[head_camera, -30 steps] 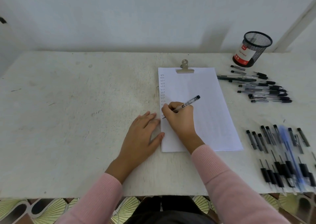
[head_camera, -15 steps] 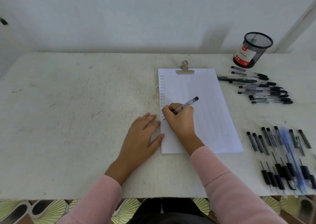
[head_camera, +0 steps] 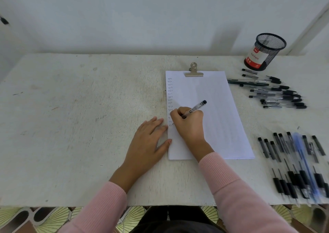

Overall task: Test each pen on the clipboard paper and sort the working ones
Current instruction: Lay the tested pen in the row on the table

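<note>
Pen is gripped in the right hand, fingers curled round its barrel. Its tip points down at the left margin of the paper and its back end slants up to the right. A column of small written marks runs up the margin beyond that hand. The left hand lies flat on the table just left of it, fingers straight, thumb touching the paper's edge. Right of the writing hand lie two pen groups, the far pens by a mesh cup and the near pens.

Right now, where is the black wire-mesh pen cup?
In the head view, the black wire-mesh pen cup stands far right on the white table, beyond the upper row of pens.
</note>
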